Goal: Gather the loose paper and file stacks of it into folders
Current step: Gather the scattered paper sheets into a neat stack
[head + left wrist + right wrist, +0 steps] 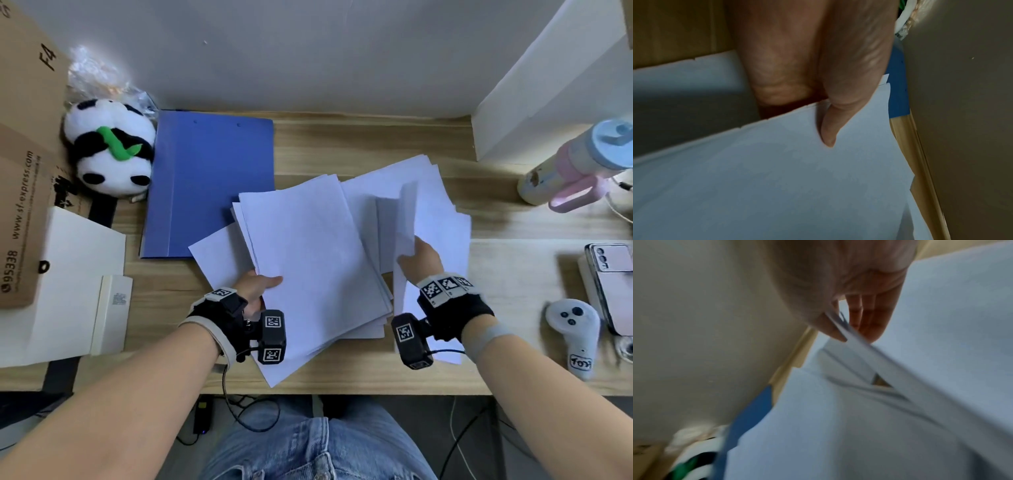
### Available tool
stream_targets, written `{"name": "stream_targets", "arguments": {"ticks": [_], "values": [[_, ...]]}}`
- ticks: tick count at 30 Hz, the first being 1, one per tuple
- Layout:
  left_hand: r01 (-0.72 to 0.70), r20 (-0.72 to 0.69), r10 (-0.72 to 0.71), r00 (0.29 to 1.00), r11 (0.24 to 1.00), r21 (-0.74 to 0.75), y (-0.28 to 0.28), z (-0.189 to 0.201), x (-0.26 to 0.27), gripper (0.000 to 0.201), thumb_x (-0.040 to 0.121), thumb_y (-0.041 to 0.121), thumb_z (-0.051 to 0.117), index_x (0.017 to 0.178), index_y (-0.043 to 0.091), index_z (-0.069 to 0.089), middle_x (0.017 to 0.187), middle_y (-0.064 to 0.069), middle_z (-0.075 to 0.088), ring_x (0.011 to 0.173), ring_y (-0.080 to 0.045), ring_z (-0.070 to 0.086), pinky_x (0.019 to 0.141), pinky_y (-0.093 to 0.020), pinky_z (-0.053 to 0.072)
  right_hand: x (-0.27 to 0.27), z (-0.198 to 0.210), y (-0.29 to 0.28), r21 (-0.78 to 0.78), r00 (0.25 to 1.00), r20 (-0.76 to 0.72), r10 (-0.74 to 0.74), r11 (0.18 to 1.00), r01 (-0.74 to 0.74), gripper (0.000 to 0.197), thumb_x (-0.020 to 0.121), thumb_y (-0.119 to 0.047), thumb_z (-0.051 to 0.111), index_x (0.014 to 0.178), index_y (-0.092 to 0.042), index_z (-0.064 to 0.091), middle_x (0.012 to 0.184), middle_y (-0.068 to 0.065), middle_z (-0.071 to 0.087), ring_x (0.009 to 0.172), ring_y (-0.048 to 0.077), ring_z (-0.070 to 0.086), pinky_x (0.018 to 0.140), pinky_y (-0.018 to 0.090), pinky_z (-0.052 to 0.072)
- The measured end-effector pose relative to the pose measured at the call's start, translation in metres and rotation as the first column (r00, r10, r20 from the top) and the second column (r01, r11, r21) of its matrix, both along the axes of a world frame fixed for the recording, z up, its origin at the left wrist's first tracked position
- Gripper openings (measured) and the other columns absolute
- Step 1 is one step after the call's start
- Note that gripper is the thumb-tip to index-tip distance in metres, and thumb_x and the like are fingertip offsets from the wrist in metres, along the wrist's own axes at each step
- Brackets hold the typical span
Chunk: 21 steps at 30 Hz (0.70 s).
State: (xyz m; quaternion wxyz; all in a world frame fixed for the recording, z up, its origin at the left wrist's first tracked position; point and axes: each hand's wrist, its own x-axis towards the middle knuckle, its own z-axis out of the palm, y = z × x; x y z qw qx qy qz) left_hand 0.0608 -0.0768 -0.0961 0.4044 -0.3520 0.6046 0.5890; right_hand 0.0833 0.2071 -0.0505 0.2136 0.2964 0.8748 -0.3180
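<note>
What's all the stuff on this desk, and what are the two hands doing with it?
Loose paper: many sheets, white, fanned over the desk's middle.
Paper stack: one, white, lifted at its near edge.
Folder: one, blue, closed, left of the paper, partly under it.
Panda plush: one, black and white with a green sprig, beside the folder.
Cardboard box: one, brown, far left.
Bottle: one, pink and pale blue, far right.
Phone: one, pinkish, right edge.
Controller: one, grey, near the phone.
Desk: one, light wood.
Left hand: grips the paper stack, thumb on top.
Right hand: pinches a few raised sheets.
</note>
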Motion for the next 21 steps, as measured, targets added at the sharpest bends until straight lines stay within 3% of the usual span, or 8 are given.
{"name": "stream_targets", "arguments": {"ticks": [4,8,10,12,14,16,18,21], "values": [[-0.001,0.019,0.0,1.0,0.999,0.052,0.003,0.005,0.0,0.044,0.096,0.014,0.052,0.136,-0.001,0.044,0.134,-0.023,0.055,0.101,-0.034,0.061,0.093,-0.05,0.048,-0.025,0.017,-0.05,-0.167,0.985,-0.051,0.164,0.971,-0.17,0.042,0.087,-0.006,0.047,0.129,-0.006,0.052,0.127,0.017,0.059,0.117,0.033,0.055,0.093,0.033,0.043],[0.003,0.05,-0.01,0.999,0.992,0.129,0.003,0.013,0.001,0.054,0.097,0.048,0.037,0.134,0.011,0.05,0.127,-0.014,0.059,0.092,-0.025,0.062,0.071,-0.035,0.049,-0.035,0.015,-0.101,-0.387,0.973,-0.048,0.224,0.894,-0.225,0.043,0.089,-0.01,0.05,0.132,-0.012,0.049,0.113,0.01,0.063,0.1,0.032,0.061,0.078,0.038,0.053],[-0.039,0.051,0.031,0.998,0.984,0.176,0.002,0.014,0.001,0.067,0.091,0.063,0.032,0.133,0.016,0.053,0.129,-0.01,0.06,0.105,-0.027,0.061,0.079,-0.036,0.05,-0.034,0.01,-0.117,-0.609,0.963,0.108,0.248,0.782,-0.133,0.05,0.092,-0.025,0.054,0.139,-0.017,0.039,0.116,0.003,0.057,0.095,0.026,0.058,0.07,0.034,0.053],[-0.108,0.051,0.098,0.994,0.957,0.27,-0.001,0.011,0.0,0.075,0.086,0.071,0.031,0.133,0.017,0.055,0.132,-0.009,0.06,0.12,-0.029,0.057,0.095,-0.042,0.047,-0.033,-0.004,-0.115,-0.616,0.954,0.155,0.255,0.781,-0.109,0.052,0.091,-0.037,0.054,0.138,-0.016,0.042,0.126,0.006,0.057,0.095,0.023,0.059,0.074,0.034,0.052],[-0.17,0.069,0.156,0.985,0.944,0.284,-0.003,0.012,-0.001,0.074,0.088,0.069,0.026,0.135,0.018,0.052,0.132,-0.007,0.058,0.126,-0.028,0.053,0.097,-0.044,0.045,-0.031,-0.017,-0.099,-0.417,0.988,0.022,0.152,0.9,-0.13,0.038,0.09,-0.032,0.056,0.123,-0.012,0.057,0.121,0.01,0.064,0.097,0.024,0.063,0.083,0.036,0.051],[-0.177,0.085,0.162,0.983,0.961,0.214,-0.004,0.015,0.0,0.06,0.092,0.059,0.036,0.131,0.016,0.052,0.127,-0.009,0.059,0.118,-0.027,0.055,0.082,-0.041,0.048,-0.028,-0.027,-0.073,-0.196,0.998,-0.057,-0.021,0.981,0.009,0.032,0.089,-0.024,0.056,0.118,-0.01,0.06,0.119,0.011,0.065,0.109,0.028,0.061,0.093,0.031,0.045],[-0.122,0.068,0.113,0.991,0.983,0.141,-0.004,0.014,0.003,0.048,0.094,0.034,0.052,0.134,0.008,0.05,0.127,-0.014,0.059,0.104,-0.029,0.061,0.074,-0.038,0.051,-0.024,-0.031,-0.049,-0.073,0.978,-0.041,-0.203,0.977,0.2,0.039,0.088,-0.025,0.055,0.124,-0.008,0.054,0.125,0.013,0.06,0.116,0.03,0.056,0.097,0.034,0.042],[-0.042,0.016,0.041,0.999,0.997,0.067,-0.002,0.009,0.005,0.044,0.094,0.001,0.051,0.137,0.002,0.044,0.127,-0.019,0.057,0.102,-0.032,0.06,0.083,-0.042,0.049,-0.022,-0.033,-0.034,-0.08,0.96,0.057,-0.275,0.957,0.279,0.051,0.086,-0.023,0.059,0.132,-0.005,0.046,0.131,0.014,0.056,0.12,0.03,0.053,0.099,0.035,0.041]]}}
